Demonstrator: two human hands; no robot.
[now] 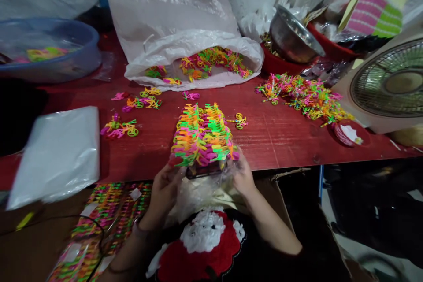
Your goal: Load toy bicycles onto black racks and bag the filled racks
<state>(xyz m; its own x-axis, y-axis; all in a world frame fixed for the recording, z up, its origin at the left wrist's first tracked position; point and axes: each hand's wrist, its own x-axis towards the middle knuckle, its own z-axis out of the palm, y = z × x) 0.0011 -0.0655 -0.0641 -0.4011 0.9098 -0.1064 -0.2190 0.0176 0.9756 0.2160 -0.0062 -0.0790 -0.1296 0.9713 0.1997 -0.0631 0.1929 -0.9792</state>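
Across the red counter (271, 150) in front of me, a white plastic sack (165, 9) lies on its side, its mouth full of neon toy bicycles (211, 64). A blue plastic basin (49, 59) sits far left, a steel bowl (292, 37) tips against a red basin (277, 66) at the back, and a desk fan (391, 79) stands at right. A loose heap of toy bicycles (304, 97) spreads below the bowl, with smaller scattered clusters (132, 105) left of centre, beside a flat pack of clear plastic bags (56, 158). Packed rows of toys (109, 216) lie below the counter's edge.

At the near edge, I hold a tall, tightly nested stack of toy bicycles (203, 136) upright over the counter, its lower end inside a clear plastic bag (206, 194). My left hand (165, 189) and right hand (243, 176) cup it from both sides, fingers (175, 176) curled and pressing inward. I judge this to be the bagging step, and the stack needs squeezing square to stay together.
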